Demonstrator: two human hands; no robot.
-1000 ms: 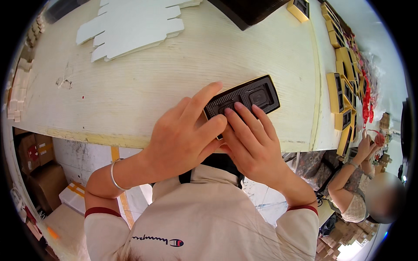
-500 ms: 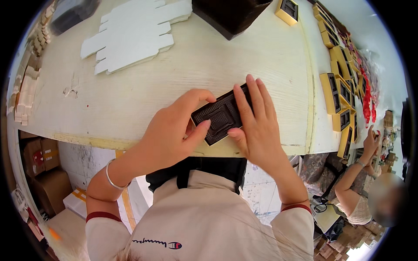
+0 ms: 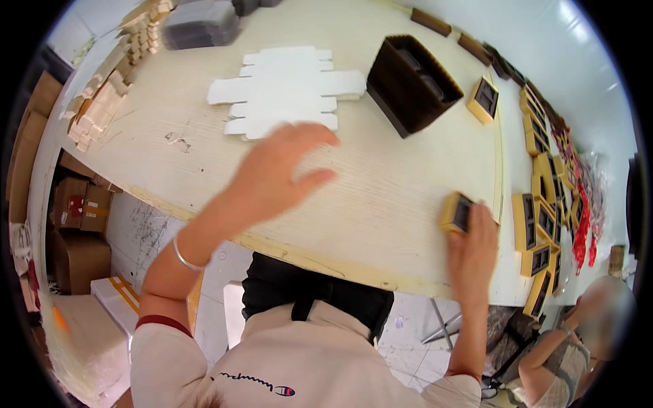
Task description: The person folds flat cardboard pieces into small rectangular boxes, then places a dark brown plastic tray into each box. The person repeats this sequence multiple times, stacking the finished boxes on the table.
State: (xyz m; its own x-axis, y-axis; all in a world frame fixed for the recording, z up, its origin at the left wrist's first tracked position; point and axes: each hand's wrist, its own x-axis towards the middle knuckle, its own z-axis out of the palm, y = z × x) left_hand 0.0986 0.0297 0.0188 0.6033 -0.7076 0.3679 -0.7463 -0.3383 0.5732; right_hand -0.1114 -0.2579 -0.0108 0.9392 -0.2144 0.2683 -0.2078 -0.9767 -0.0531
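My right hand (image 3: 473, 251) is at the right side of the table, its fingers over the end of a small gold box (image 3: 450, 211) with a dark moulded insert. Part of that box is hidden under the fingers. My left hand (image 3: 279, 173) is empty and slightly blurred, its thumb and fingers apart. It hovers by the near edge of a stack of flat white carton blanks (image 3: 286, 81) with tabs along their sides. Farther right stands a tall dark brown bin (image 3: 401, 95) with dark trays inside.
Another gold box (image 3: 483, 100) lies beyond the bin. Several more gold boxes (image 3: 525, 221) line the right side, beside red cords (image 3: 582, 224). Folded card pieces (image 3: 102, 112) are stacked at the left, near grey plastic trays (image 3: 201, 26). A co-worker (image 3: 554, 364) sits at the lower right.
Both hands were on the gold box in front of me. My right hand has carried it to the right; my left hand has let go and moved up toward the white blanks. The view has shifted.
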